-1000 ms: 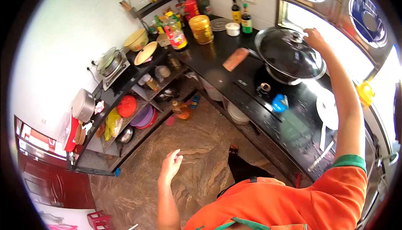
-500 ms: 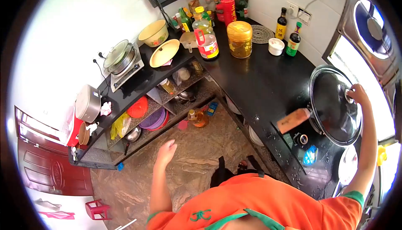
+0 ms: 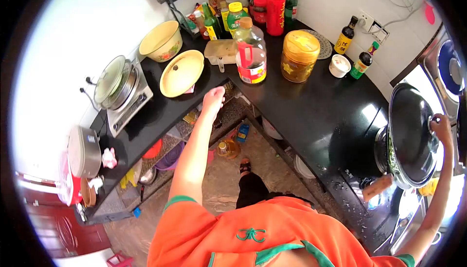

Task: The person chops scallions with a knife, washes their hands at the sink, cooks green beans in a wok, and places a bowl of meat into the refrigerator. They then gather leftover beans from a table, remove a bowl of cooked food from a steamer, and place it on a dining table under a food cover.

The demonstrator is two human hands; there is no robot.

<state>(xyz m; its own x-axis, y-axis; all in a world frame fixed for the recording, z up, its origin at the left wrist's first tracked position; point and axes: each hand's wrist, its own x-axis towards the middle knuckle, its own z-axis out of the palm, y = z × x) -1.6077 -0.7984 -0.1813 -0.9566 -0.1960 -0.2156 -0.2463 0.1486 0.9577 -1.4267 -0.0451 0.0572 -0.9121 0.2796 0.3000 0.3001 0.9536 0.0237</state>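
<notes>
On the right, my right hand (image 3: 441, 128) is closed round the knob of a large glass lid (image 3: 412, 138). The lid sits tilted over a dark wok (image 3: 383, 150), and chopped greens (image 3: 391, 154) show at its left edge. The wok's wooden handle (image 3: 378, 187) points toward me. My left hand (image 3: 214, 100) is stretched out in front of the counter's inner corner, its fingers curled in with nothing visible in them. Nearest to it are a large plastic bottle (image 3: 251, 60) with a red handle and a yellow oval lid (image 3: 182, 73).
A gold-lidded jar (image 3: 299, 55), a white tub (image 3: 339, 66) and sauce bottles (image 3: 361, 65) stand along the back of the black counter (image 3: 311, 106). Leftward are a floral basin (image 3: 161, 41) and an induction cooker (image 3: 130, 102) with a lidded pot. An oil bottle (image 3: 228, 149) stands on the floor.
My left hand has moved forward and up toward the counter corner, its fingers curling in. The view has shifted. My right hand stays on the knob; greens now show at the lid's edge.
</notes>
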